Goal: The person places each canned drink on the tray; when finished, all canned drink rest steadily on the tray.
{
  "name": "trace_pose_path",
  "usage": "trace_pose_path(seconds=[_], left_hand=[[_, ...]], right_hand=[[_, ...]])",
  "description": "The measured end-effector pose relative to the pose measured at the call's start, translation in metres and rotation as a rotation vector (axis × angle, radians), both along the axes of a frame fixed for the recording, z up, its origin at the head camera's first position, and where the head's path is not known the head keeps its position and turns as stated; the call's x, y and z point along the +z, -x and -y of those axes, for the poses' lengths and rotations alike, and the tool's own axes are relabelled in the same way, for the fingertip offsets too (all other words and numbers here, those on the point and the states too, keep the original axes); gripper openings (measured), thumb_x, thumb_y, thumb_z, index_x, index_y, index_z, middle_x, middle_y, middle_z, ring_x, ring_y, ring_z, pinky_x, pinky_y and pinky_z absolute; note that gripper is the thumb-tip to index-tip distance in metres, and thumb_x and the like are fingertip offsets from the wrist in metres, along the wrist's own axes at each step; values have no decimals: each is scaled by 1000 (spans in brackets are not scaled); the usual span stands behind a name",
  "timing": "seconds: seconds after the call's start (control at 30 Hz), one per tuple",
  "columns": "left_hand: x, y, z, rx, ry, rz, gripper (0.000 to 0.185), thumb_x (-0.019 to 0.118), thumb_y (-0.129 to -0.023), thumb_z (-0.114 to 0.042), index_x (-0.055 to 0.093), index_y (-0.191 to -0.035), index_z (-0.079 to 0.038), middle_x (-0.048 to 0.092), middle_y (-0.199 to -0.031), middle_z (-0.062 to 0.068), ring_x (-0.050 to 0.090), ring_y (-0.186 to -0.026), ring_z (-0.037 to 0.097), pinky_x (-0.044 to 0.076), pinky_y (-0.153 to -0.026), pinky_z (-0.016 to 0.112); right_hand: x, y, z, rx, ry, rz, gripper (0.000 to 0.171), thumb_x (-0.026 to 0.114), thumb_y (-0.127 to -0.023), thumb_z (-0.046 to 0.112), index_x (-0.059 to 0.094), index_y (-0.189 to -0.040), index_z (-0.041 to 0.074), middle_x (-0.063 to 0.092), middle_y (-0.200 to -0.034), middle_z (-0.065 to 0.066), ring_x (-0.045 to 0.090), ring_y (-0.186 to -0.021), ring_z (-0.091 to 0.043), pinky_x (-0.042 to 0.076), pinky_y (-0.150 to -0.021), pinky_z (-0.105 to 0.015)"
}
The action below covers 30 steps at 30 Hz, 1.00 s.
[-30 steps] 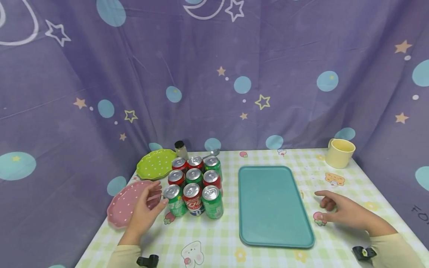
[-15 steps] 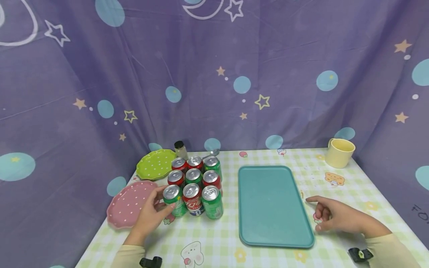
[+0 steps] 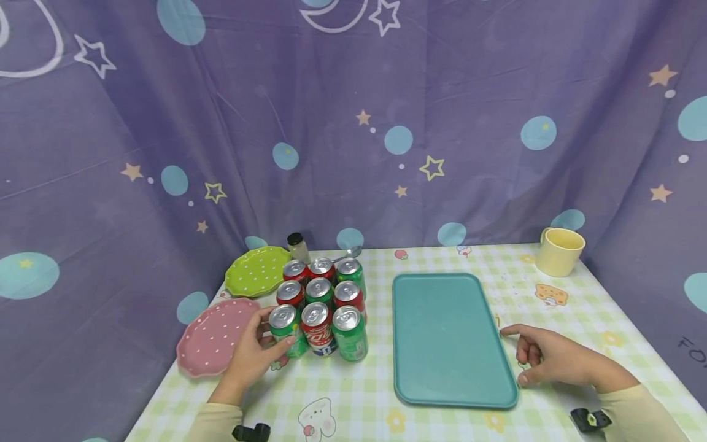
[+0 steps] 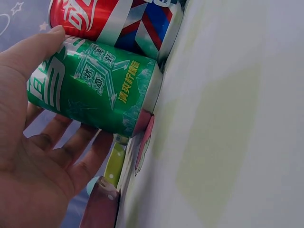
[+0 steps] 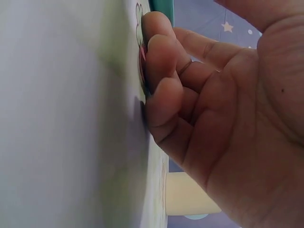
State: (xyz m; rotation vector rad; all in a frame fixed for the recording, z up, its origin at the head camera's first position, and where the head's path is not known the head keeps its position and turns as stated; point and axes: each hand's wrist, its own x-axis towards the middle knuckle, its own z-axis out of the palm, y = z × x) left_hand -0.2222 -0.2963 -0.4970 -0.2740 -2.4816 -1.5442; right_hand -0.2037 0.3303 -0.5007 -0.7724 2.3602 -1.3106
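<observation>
A block of several red and green soda cans [image 3: 322, 306] stands left of centre on the checked tablecloth. My left hand [image 3: 253, 355] grips the front-left green can [image 3: 285, 329]. In the left wrist view the thumb lies on one side of this green can [image 4: 95, 90] and the fingers [image 4: 71, 147] on the other; a red can [image 4: 109, 21] stands against it. The can stands on the table. My right hand [image 3: 552, 361] rests on the cloth beside the right edge of the teal tray [image 3: 447, 337]. Its index finger points at the rim, and its other fingers [image 5: 164, 71] are loosely curled and hold nothing.
A pink dotted plate [image 3: 212, 337] lies just left of my left hand, with a green dotted plate [image 3: 256, 270] behind it. A small black-capped bottle [image 3: 297, 245] and a spoon [image 3: 350, 252] sit behind the cans. A yellow mug [image 3: 559, 252] stands at the back right. Purple curtains close in the table.
My left hand has moved right from the pink plate and closed round the front-left green can. My right hand has slid left to the tray's edge.
</observation>
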Motion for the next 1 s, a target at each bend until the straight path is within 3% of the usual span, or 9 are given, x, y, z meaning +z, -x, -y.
trace_pose_path(seconds=[0.5,0.83,1.0], left_hand=[[-2,2,-3,36,50,15,79,95,-80,-24,48,-144,-14,64,-128,8,66,-111,23,58,-91,32],[-4,1,-4,12,-14,-39,71,91,-83,-10,51,-141,-10,65,-125,11,68,-109,20,60,-88,31],[4,-4,0,67,-29,-82,68,89,-84,-7,51,-140,-6,65,-124,13,67,-105,13,56,-88,22]], right_hand=[[-2,2,1,31,-7,14,81,89,-83,15,44,-145,-12,60,-91,-9,50,-67,-8,46,-57,-27],[0,1,1,39,7,28,83,89,-83,14,42,-145,-14,60,-91,-11,50,-67,-9,46,-56,-29],[-1,2,1,37,5,26,84,90,-83,15,42,-145,-13,60,-91,-11,50,-67,-9,46,-57,-28]])
